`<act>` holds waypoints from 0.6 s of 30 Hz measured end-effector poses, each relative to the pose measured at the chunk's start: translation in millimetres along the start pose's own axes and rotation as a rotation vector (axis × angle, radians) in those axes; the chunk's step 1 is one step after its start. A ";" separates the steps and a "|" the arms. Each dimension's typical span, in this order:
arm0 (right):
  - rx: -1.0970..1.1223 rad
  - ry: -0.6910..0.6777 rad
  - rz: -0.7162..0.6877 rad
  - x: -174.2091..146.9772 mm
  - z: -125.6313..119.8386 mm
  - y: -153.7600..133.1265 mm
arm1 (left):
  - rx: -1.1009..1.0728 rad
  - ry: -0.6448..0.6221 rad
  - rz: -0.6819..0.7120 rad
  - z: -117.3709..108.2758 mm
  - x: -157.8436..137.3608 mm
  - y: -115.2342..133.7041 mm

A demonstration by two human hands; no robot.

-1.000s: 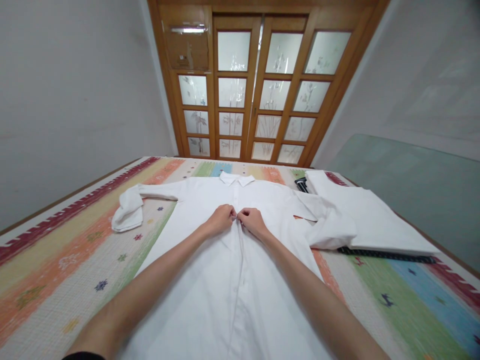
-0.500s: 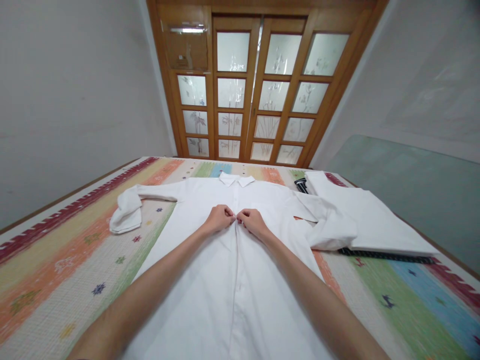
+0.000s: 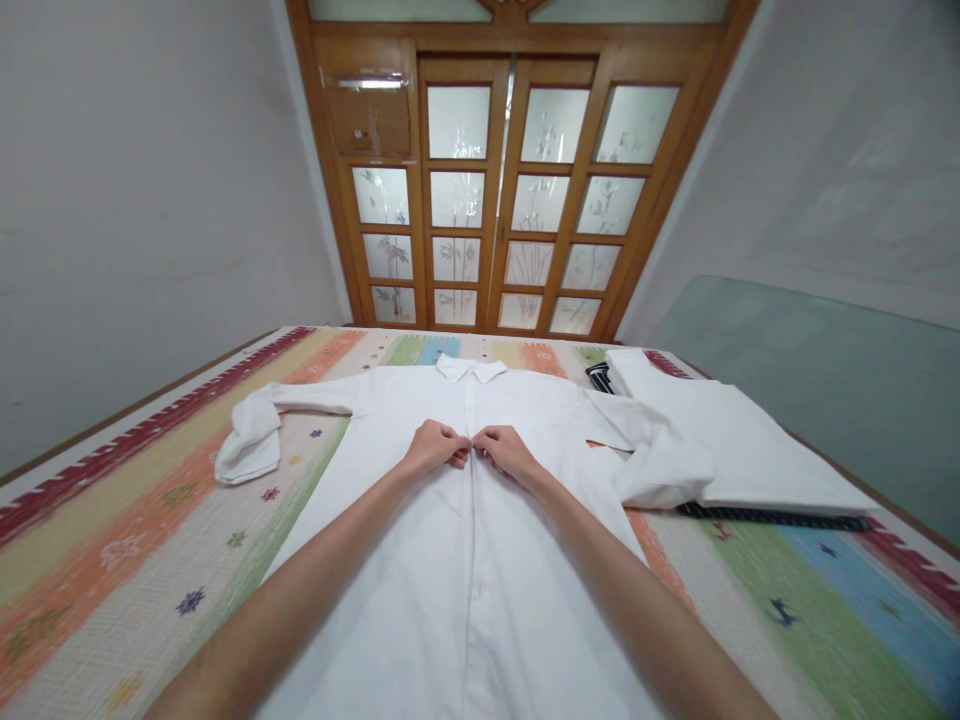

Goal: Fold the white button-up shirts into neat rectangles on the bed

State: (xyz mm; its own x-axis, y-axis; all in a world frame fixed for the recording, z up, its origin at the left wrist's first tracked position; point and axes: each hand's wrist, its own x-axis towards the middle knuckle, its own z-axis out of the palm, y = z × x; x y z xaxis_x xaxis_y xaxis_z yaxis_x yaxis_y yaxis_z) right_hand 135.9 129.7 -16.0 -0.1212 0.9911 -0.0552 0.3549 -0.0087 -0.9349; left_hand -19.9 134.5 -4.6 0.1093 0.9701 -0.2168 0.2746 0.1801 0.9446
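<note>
White shirt [image 3: 450, 545] flat beneath left hand [image 3: 438, 445] and right hand [image 3: 505, 451], both in tight pinch on its placket [image 3: 472, 510]

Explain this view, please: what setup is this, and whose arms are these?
No machine here: you see a person's left hand and right hand, both bare, filmed by one camera worn on the head, looking forward and down. Before them a white shirt lies front up, collar at the far end, on a colourful striped cloth. Both hands pinch it at mid-chest; any button there is too small to see. On the right lies a folded white garment, dark striped fabric showing beneath.
</note>
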 end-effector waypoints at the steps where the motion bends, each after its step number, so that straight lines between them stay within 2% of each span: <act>1: 0.016 -0.001 0.015 -0.2 0.1 -1.2 | 0.010 0.002 -0.004 -0.1 0.6 -0.7; 9: 0.128 -0.078 0.063 -0.1 -0.7 -3.7 | 0.187 0.025 0.082 -0.6 -3.4 0.6; 15: 0.038 -0.068 -0.058 5.2 -1.7 5.7 | 0.339 0.083 0.129 4.1 -9.8 5.0; 18: 0.039 -0.081 -0.066 4.9 -2.1 9.5 | 0.404 0.125 0.189 4.4 -9.5 3.8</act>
State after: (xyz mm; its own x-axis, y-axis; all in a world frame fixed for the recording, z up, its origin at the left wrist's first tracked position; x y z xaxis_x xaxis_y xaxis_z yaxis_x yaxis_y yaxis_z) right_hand 140.6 134.8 -24.4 -0.2183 0.9757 -0.0202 0.3077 0.0492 -0.9502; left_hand -15.7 125.2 -0.1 0.0842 0.9964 0.0050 0.6140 -0.0558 0.7873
